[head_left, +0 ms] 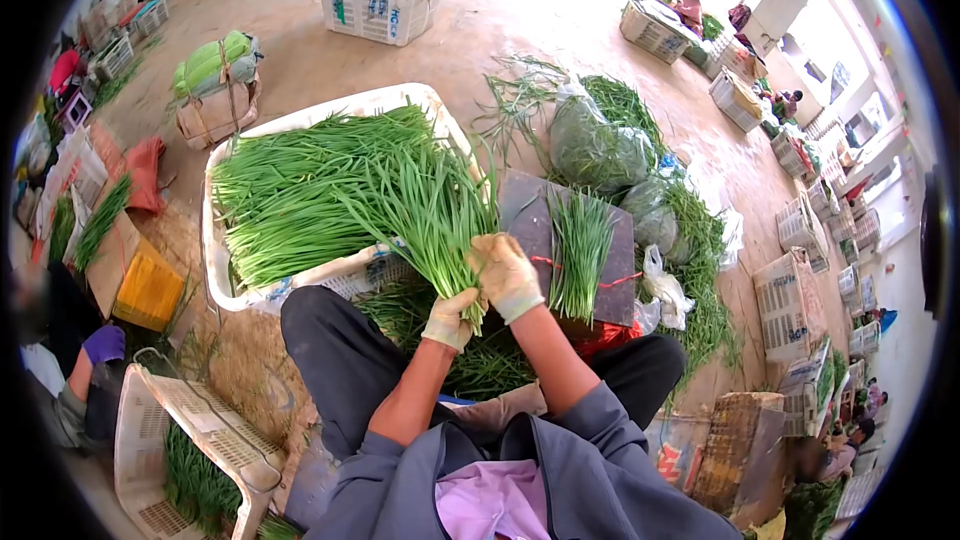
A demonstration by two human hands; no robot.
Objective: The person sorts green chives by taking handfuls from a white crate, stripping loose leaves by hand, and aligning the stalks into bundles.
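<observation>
My left hand, in a pale glove, is closed round the lower stalks of a bunch of long green leaves. Against the right side of that bunch is my right hand, also gloved, its fingers bent in among the leaves; what they pinch is too small to tell. The bunch fans out over the edge of a white crate filled with rows of the same greens. Just right of my right hand, another bunch lies on a dark board, with a red tie under it.
Plastic bags of greens stand beyond the board. Loose greens lie between my legs. A tipped crate is at lower left, near a co-worker's purple-gloved hand. Another full crate stands ahead; several crates and people line the right.
</observation>
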